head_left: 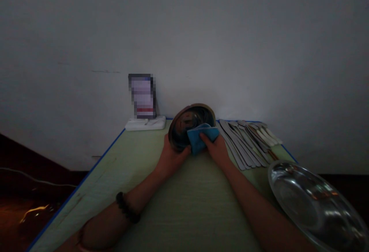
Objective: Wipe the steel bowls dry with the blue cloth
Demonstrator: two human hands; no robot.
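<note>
A round metal bowl [184, 123] is held tilted over the far part of the table, its hollow side facing me. My left hand [172, 156] grips its lower left rim, with the thumb lying near the front edge. A folded blue cloth [197, 141] is pinched in my right hand [215, 146] and rests against the bowl's lower right rim. The right fingers behind the cloth are hidden. Several flat metal utensils [240, 148] lie side by side just right of my right hand.
Behind the left hand a blurred phone-like screen [144, 96] stands on a white base [145, 123] by the wall. A large shiny metal basin [302, 202] occupies the right front. White-handled pieces [268, 136] lie at the back right. The pale green table [115, 163] has blue edging.
</note>
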